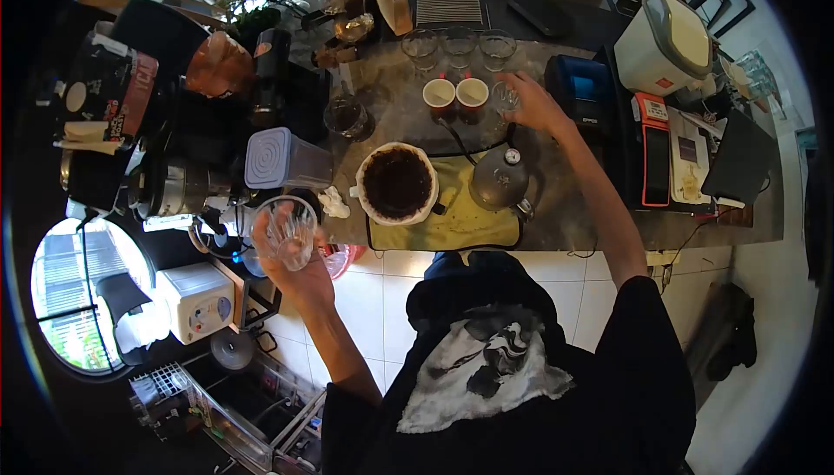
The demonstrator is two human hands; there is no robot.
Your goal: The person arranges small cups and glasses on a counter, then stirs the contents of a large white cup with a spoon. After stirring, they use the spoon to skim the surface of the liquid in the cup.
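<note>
My left hand [300,271] is wrapped round a clear drinking glass [289,230], held tilted off the table's front edge. My right hand [534,106] reaches over the table, its fingers closed on a small clear glass [503,97]. Just left of that glass stand two cups, white inside and red outside: one cup [439,94] and another cup [472,93]. Behind them is a row of clear glasses [458,43]. A coffee dripper [357,201] with a paper filter holds dark wet coffee grounds [397,181]. Beside it a gooseneck kettle [498,179] rests on a yellow-green cloth [434,233].
A glass vessel with dark liquid [347,116] stands left of the cups. A lidded container [282,159] and crumpled tissue [333,202] are near my left hand. On the right are a black printer [578,84], a large white bin [662,45] and a red-framed device [655,158].
</note>
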